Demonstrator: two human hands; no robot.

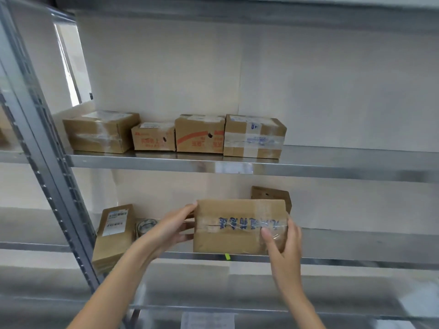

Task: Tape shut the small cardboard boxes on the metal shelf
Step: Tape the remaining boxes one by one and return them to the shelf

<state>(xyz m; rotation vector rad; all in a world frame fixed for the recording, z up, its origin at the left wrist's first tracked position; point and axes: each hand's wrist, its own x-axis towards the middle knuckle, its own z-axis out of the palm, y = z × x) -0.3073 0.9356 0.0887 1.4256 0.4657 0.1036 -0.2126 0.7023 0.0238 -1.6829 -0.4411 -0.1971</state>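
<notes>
The cardboard box (pixel 240 225) is held at the front edge of the lower shelf (pixel 356 260), roughly at mid-width, its broad face turned toward the camera. A strip of clear tape (pixel 247 223) with blue print runs lengthwise over the flap seam.

The left hand (pixel 169 230) grips the box's left end: thumb on the upper left corner, fingers curled behind the end face. The right hand (pixel 283 238) grips the right end, thumb pressed on the tape near the right edge, fingers wrapped round the side; this hand is motion-blurred, so exact finger placement cannot be told.

A tape roll (pixel 145 227) stands on the lower shelf, just left of the left hand. A labelled parcel (pixel 114 236) leans at the shelf's left end, beside the upright post (pixel 45 167). A brown box (pixel 272 195) sits behind the held box, toward the back edge.

On the upper shelf (pixel 332 166), four taped boxes (pixel 175 135) stand in a row from the left end to mid-width.
</notes>
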